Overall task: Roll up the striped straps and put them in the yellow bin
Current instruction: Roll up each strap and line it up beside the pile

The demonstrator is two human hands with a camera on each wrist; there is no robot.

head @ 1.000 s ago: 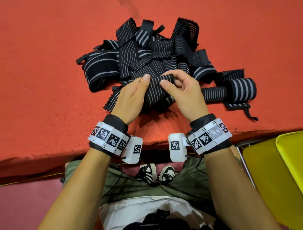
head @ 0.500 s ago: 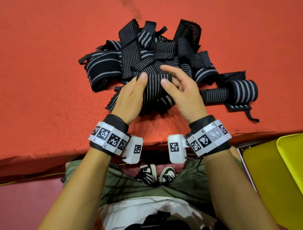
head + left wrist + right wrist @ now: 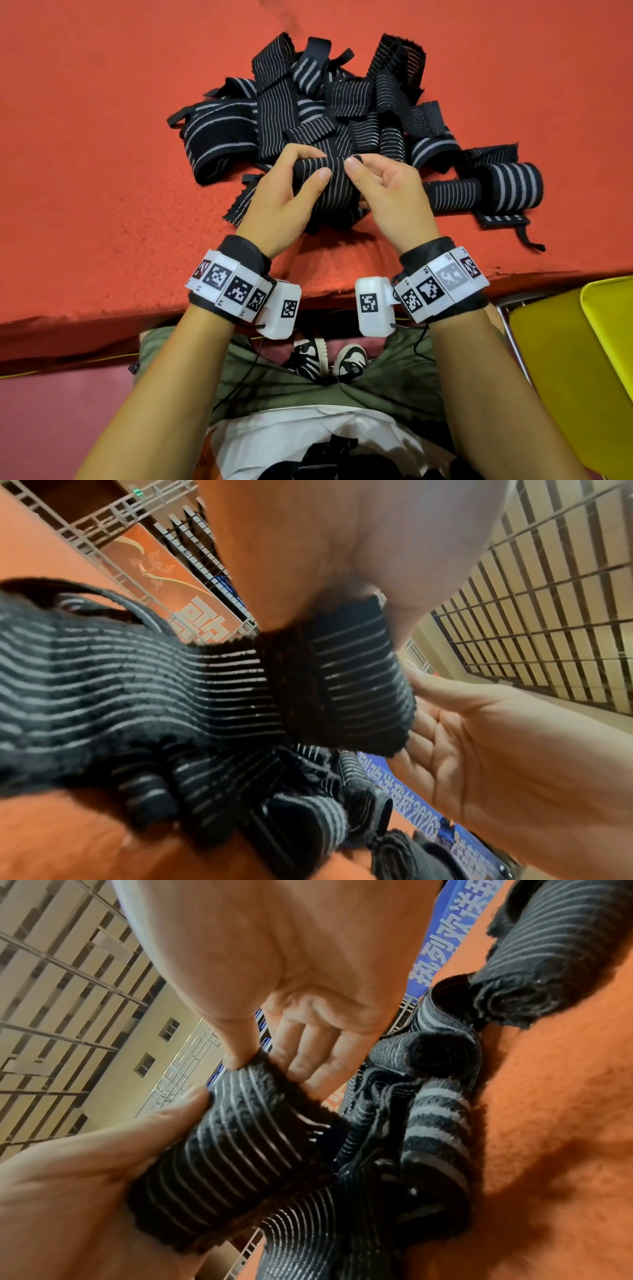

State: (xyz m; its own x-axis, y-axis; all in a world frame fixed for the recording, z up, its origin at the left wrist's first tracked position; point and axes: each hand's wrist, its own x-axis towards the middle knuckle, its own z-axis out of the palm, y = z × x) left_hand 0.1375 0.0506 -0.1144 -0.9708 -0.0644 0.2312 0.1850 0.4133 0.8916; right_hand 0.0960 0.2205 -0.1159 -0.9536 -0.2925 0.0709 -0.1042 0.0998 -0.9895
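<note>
A black strap with thin white stripes point(image 3: 337, 185) is held up between both hands at the near side of a tangled pile of striped straps point(image 3: 318, 106) on the red felt table. My left hand point(image 3: 313, 164) grips its left side, thumb on the front and fingers curled over the top. My right hand point(image 3: 358, 162) pinches the top right edge between thumb and forefinger. In the right wrist view the strap's end point(image 3: 240, 1123) looks folded over into a short roll. The rest of the strap point(image 3: 120, 674) trails down into the pile. The yellow bin point(image 3: 589, 359) stands at lower right, beyond the table edge.
Two rolled striped straps point(image 3: 507, 186) lie on the felt to the right of my hands, with a loose tab point(image 3: 503, 219) beside them. The table's front edge point(image 3: 137, 308) runs just behind my wrists. My knees and shoes point(image 3: 329, 359) are below it.
My right fingers, stretched out half a second ago, have curled in and now pinch the strap's top edge. My left thumb has slid further across the front of the strap.
</note>
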